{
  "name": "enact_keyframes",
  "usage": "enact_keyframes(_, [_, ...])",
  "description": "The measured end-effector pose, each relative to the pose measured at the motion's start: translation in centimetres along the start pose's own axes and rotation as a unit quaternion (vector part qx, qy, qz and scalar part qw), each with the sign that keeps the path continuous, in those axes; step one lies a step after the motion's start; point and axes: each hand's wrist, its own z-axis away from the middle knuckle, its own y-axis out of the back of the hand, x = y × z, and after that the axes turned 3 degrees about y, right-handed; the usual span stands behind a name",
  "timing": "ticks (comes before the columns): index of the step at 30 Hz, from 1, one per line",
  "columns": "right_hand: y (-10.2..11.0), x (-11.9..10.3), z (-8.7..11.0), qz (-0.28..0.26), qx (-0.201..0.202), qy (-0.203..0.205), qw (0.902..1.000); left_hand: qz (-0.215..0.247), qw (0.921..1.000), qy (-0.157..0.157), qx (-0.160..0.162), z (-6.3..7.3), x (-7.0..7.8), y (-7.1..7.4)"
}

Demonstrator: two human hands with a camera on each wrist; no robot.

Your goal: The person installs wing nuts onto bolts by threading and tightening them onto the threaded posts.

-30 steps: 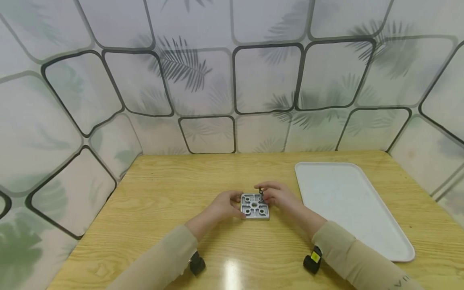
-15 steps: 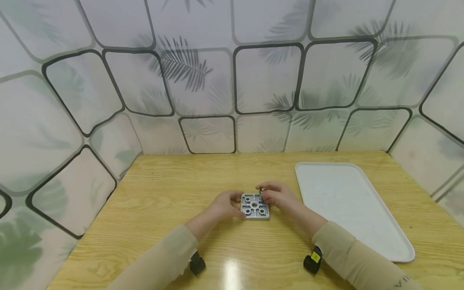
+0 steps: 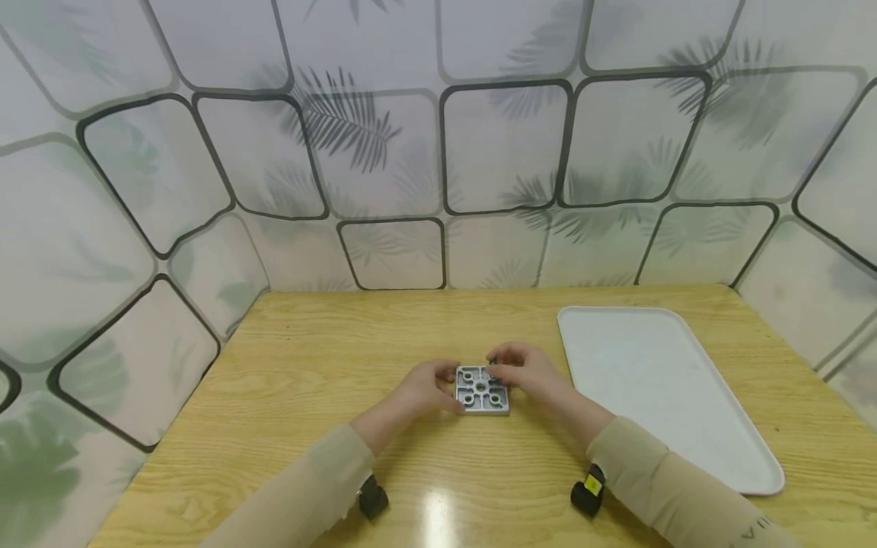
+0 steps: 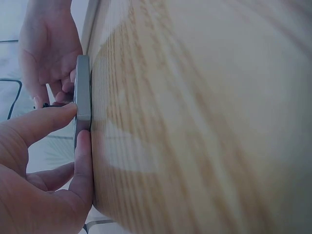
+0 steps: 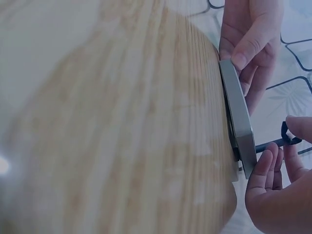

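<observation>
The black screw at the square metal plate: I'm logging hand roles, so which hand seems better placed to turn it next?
Likely the right hand: it holds the black screw at one corner of the square metal plate. The left hand grips the plate's opposite side, perhaps steadying it.

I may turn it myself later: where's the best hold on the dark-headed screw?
Probably the wide dark head, pinched from above between thumb and finger: the screw's threaded shaft stands roughly upright over the metal plate, with the head on top.
</observation>
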Motion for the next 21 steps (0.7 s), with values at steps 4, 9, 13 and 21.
enact_keyframes(4, [-0.01,0.17,-0.12,-0.006,0.001,0.000,1.0000,-0.001,1.0000,0.001,0.001,-0.03,-0.09,0.00])
enact_keyframes(9, [0.06,0.32,0.05,-0.041,0.001,-0.001,0.9992,-0.001,1.0000,-0.001,0.002,-0.10,-0.16,-0.04])
enact_keyframes(13, [0.00,0.17,0.17,-0.069,0.013,-0.016,0.9974,-0.002,1.0000,0.001,0.004,-0.11,-0.09,-0.04])
enact_keyframes(21, [-0.19,-0.09,-0.02,-0.096,0.024,-0.038,0.9944,-0.007,1.0000,0.003,0.006,-0.18,-0.07,-0.05])
